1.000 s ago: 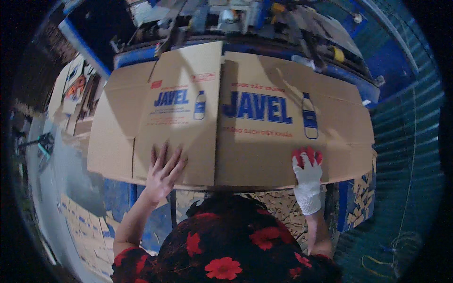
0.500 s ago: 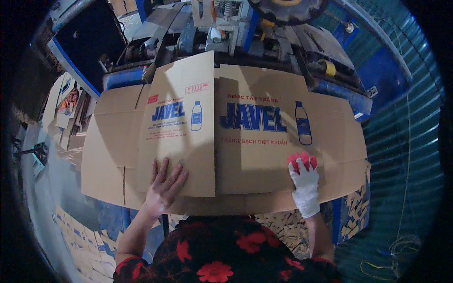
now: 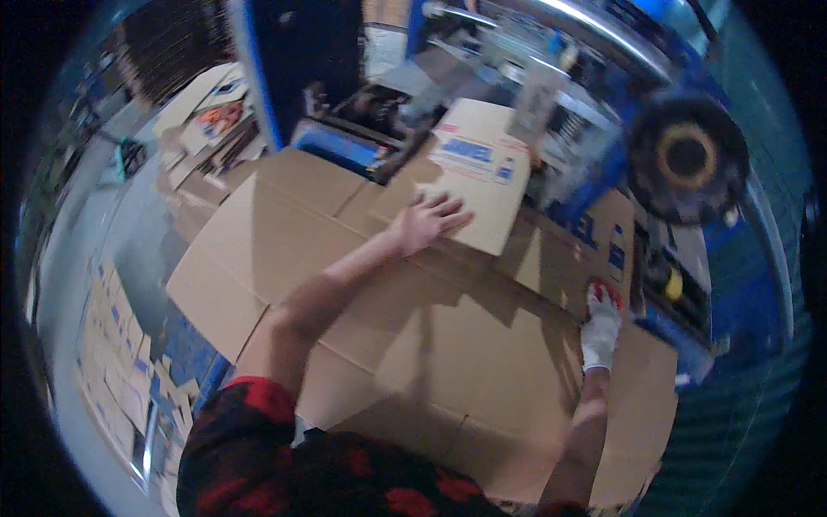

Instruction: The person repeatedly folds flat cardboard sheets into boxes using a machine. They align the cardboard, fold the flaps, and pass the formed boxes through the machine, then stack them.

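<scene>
A brown cardboard box blank (image 3: pixel 487 207) with blue and red print lies with its far part among the rollers of a machine (image 3: pixel 564 129). My bare left hand (image 3: pixel 431 222) lies on its left panel, fingers spread. On the right, my right hand (image 3: pixel 601 326), in a white glove with red fingertips, rests near the blank's lower right edge, fingers stretched forward. Under both arms lies another large cardboard blank (image 3: pixel 465 362), plain side up, with crease lines across it. Neither hand grips anything that I can see.
A dark round wheel (image 3: pixel 689 155) stands at the right of the machine. A blue-edged panel (image 3: pixel 258 77) rises at the left. Stacked cardboard (image 3: pixel 202 155) is behind it, and more sheets (image 3: pixel 112 336) lie at the far left. A green corrugated wall (image 3: pixel 741 414) runs along the right.
Both hands have moved forward with the printed blank, which has slid farther into the machine and uncovered the plain blank underneath. The view has turned and tilted.
</scene>
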Action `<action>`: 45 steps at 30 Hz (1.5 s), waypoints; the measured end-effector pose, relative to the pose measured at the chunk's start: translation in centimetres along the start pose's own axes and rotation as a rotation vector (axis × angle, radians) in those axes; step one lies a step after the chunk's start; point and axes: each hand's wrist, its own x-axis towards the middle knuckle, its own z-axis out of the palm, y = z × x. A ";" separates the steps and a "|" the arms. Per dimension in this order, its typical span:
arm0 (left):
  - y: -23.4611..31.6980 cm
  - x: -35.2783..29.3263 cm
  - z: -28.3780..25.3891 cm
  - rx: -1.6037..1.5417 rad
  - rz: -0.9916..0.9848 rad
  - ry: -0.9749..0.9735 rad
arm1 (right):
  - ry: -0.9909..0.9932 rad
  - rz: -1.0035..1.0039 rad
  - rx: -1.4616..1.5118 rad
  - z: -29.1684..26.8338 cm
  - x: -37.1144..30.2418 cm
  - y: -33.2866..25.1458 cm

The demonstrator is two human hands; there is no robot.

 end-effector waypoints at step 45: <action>-3.5 -38.4 -14.2 -1.472 -1.104 0.694 | 0.926 1.125 1.488 -1.3 -35.8 4.9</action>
